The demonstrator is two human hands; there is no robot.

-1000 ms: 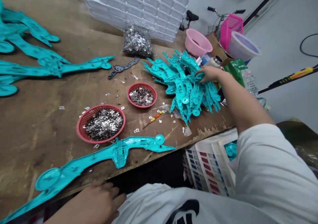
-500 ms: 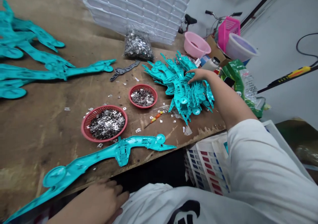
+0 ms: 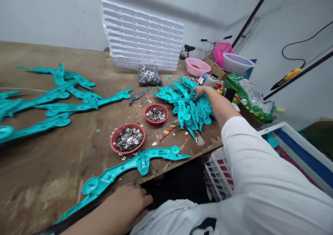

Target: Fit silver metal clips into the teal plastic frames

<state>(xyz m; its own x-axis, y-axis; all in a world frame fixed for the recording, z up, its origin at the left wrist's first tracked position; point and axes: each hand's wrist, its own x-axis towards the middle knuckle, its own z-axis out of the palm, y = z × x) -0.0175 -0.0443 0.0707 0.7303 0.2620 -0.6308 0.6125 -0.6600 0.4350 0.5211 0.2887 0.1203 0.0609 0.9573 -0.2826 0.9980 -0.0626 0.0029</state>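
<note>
My right hand [image 3: 201, 92] is at the top of a heap of turquoise plastic parts [image 3: 186, 105], its fingers bent down onto one of them. Fingertips are partly hidden among the parts. Low in front of my body, my left hand [image 3: 136, 200] hovers by the table's front edge with loosely bent fingers apart and nothing seen in them. Just beyond it, a single long turquoise plastic part [image 3: 117, 170] lies along the edge. Two red baskets, a larger one [image 3: 111, 143] and a smaller one [image 3: 145, 118], hold small metal clips.
More turquoise parts [image 3: 70, 106] lie on the left of the wooden table [image 3: 85, 144]. An orange screwdriver [image 3: 168, 131], a grey part [image 3: 139, 96] and a bag of clips [image 3: 149, 76] are mid-table. A white crate [image 3: 218, 176] stands below; a power screwdriver [image 3: 288, 77] hangs at right.
The view has tilted up and turned left. My right hand has stayed at the heap, its fingers now closed in more on a part. My left hand stays near the front edge.
</note>
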